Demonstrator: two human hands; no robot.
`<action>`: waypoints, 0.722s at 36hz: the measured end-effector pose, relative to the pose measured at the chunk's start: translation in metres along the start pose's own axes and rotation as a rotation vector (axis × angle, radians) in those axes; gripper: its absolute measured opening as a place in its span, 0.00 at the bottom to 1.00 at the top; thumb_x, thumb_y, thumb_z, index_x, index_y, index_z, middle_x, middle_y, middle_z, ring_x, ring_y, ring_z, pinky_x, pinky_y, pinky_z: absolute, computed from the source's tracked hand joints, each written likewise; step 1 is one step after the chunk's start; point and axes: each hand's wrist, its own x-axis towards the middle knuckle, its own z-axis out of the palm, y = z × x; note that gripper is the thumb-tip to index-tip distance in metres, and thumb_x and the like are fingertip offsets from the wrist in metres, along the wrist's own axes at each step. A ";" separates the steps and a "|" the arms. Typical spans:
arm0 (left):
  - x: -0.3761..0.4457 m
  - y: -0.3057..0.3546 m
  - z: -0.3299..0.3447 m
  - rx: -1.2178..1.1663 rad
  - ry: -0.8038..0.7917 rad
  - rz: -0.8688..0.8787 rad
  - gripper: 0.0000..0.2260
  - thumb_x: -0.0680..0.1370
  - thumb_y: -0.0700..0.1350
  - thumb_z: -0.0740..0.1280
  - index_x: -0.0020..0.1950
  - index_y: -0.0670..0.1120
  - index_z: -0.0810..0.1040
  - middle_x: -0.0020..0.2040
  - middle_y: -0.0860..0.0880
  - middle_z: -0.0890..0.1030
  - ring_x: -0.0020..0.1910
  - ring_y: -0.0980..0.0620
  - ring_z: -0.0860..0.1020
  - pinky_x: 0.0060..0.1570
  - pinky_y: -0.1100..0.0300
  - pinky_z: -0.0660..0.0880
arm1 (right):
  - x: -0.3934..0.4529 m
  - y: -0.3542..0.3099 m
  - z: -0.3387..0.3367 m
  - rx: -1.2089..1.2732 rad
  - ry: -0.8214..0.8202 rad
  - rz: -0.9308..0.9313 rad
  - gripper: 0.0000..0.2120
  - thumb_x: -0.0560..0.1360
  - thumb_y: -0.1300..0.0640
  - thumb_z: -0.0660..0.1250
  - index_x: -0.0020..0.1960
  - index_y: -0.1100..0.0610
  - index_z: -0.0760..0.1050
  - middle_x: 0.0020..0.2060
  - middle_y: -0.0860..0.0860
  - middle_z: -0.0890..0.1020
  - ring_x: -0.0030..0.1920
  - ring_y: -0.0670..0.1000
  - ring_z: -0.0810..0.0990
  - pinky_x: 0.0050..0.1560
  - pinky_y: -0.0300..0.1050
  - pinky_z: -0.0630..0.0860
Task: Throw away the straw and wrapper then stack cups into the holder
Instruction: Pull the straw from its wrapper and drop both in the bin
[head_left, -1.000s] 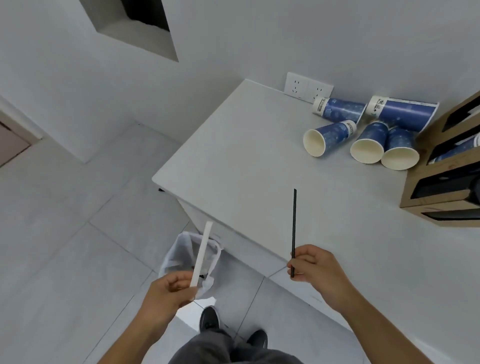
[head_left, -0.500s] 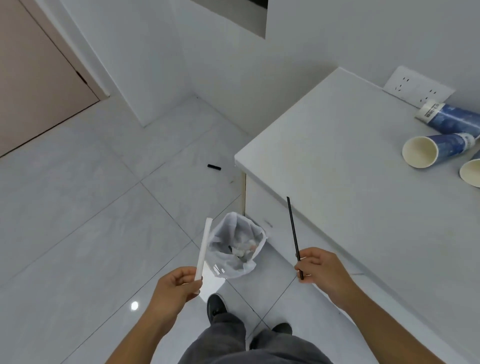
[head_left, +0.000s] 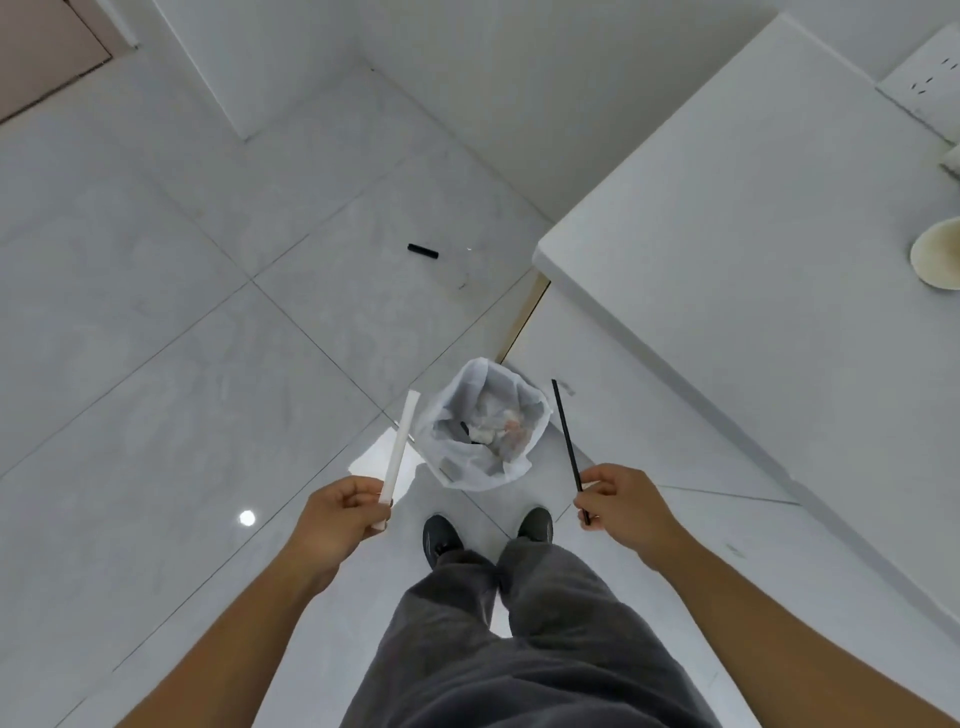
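Now the bin, a small pail lined with a pale bag and already carrying some litter, sits on the floor at the centre of the frame, just above the person's shoes and between the two hands; the left hand pinches the lower end of the white wrapper, whose long axis runs up and slightly right so that its free tip ends just beside the bin's left rim; the right hand pinches the black straw near its lower end, the shaft leaning up and left toward the bin's right rim; neither piece overhangs the opening yet, so the coming move looks like a short inward swing from each side before letting go, and both hands seem about equally near; the worktop fills the right of the frame, with one cup cut off at its right edge; the holder is out of view.
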 end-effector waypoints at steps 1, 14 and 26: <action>0.005 -0.001 0.000 0.018 -0.005 -0.010 0.08 0.72 0.31 0.71 0.48 0.38 0.81 0.44 0.39 0.82 0.43 0.43 0.80 0.49 0.53 0.80 | 0.004 0.001 0.002 -0.017 0.000 0.008 0.10 0.73 0.66 0.69 0.53 0.57 0.79 0.41 0.61 0.85 0.39 0.58 0.85 0.45 0.48 0.85; 0.022 -0.018 0.037 0.253 0.011 -0.087 0.07 0.73 0.38 0.73 0.48 0.46 0.80 0.46 0.46 0.82 0.43 0.49 0.81 0.33 0.72 0.74 | 0.052 0.006 -0.003 -0.160 -0.049 0.053 0.12 0.74 0.67 0.69 0.56 0.58 0.79 0.40 0.60 0.85 0.35 0.55 0.83 0.45 0.51 0.83; 0.087 -0.040 0.070 0.214 -0.017 -0.241 0.09 0.72 0.33 0.69 0.47 0.45 0.80 0.44 0.43 0.83 0.43 0.45 0.82 0.51 0.55 0.81 | 0.139 0.017 0.006 -0.214 -0.143 0.108 0.11 0.75 0.66 0.69 0.56 0.58 0.79 0.39 0.55 0.83 0.37 0.54 0.83 0.38 0.41 0.81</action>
